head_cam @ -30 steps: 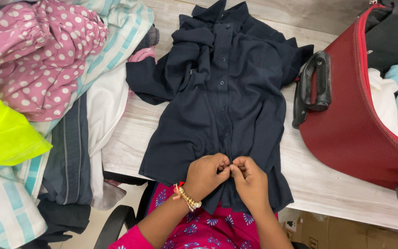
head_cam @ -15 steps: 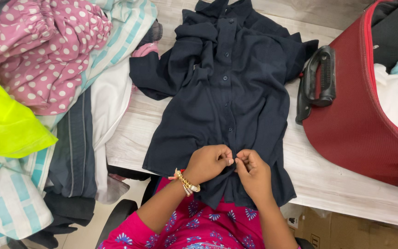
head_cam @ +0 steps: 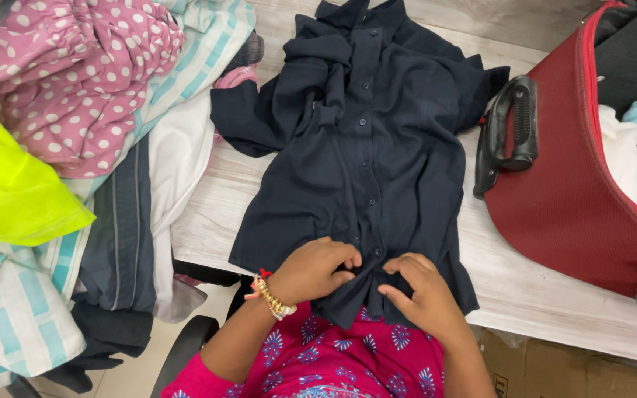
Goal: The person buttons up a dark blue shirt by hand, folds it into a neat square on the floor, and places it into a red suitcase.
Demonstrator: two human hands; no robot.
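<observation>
Left hand (head_cam: 312, 270) and right hand (head_cam: 422, 291) fingers pinch the near placket of the shirt (head_cam: 363, 169), flat on the counter (head_cam: 525, 287).

Pretty cramped around the dark navy shirt (head_cam: 363, 162). Heap of clothes (head_cam: 75, 133) piled along the left, spilling over the table (head_cam: 525, 287) edge and touching the shirt's sleeve. Red suitcase (head_cam: 576, 199) crowding the right, its black handle (head_cam: 510, 133) just beside the shirt's shoulder. Open strip of bare tabletop between shirt hem and suitcase, wide enough for a hand. Smaller bare patch on the left, between shirt and white cloth (head_cam: 178, 162). Left hand (head_cam: 311, 269) and right hand (head_cam: 418, 291) both sitting on the hem at the near edge.
</observation>
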